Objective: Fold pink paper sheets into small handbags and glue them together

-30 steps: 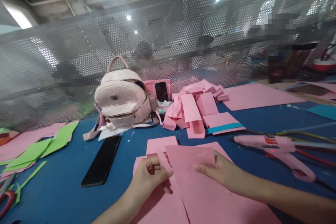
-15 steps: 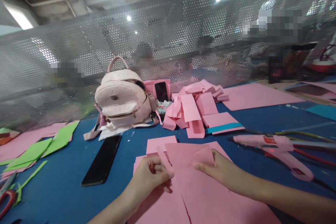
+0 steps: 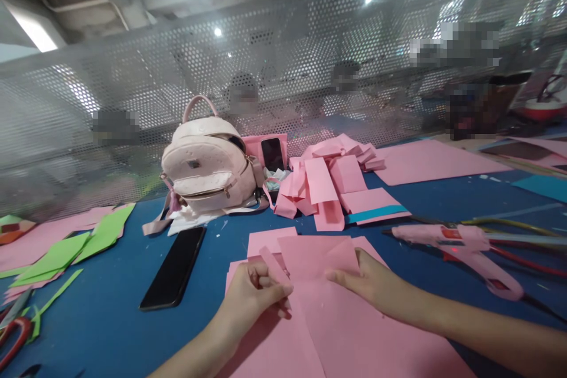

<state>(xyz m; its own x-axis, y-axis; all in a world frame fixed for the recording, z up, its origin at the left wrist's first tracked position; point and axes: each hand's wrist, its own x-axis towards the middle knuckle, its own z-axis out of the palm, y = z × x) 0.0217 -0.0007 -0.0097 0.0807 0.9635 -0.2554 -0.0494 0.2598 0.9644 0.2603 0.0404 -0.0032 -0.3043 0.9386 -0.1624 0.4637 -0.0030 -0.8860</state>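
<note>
the left hand pinches a narrow pink paper strip, the right hand a broader, creased pink sheet

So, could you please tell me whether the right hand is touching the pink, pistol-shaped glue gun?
Apart: the head view shows blue tabletop between the right hand and the glue gun.

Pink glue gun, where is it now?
In the head view, the pink glue gun lies on the blue table, to the right of the right hand.
</note>
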